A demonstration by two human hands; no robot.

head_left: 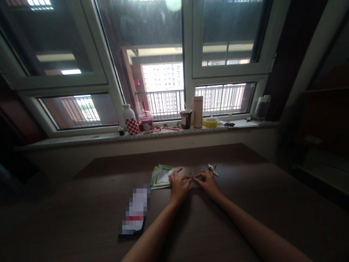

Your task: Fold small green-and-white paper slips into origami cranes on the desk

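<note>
The small green paper piece (192, 175) is between the two hands, held at the fingertips. The left hand (179, 185) pinches it from one side, the right hand (207, 181) from the other. Green sheets (156, 179) lie beside the left hand; a folded paper figure (213, 169) is just behind the right hand.
</note>
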